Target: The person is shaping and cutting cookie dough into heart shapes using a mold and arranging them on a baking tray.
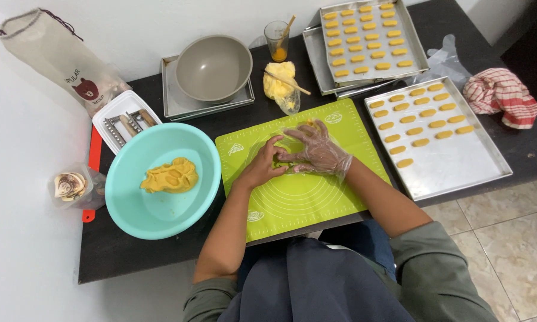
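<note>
My left hand point(262, 166) is bare and my right hand point(317, 149) wears a clear plastic glove. Both meet over the middle of the green silicone mat point(304, 197), fingers pinched around a small green item between them; what it is stays too hidden to tell. A bit of yellow dough shows by the right fingertips. A teal bowl point(131, 197) with a lump of yellow dough point(170, 176) sits left of the mat. A metal tray point(459, 167) with rows of shaped dough pieces point(420, 116) lies to the right.
At the back stand a second filled tray point(370, 39), a grey bowl point(213, 67) on a square pan, a glass with a brush point(277, 40), and bagged dough with a stick point(283, 83). A white tool tray point(125, 119), cloth bag point(53, 53) and red checked towel point(502, 95) lie nearby.
</note>
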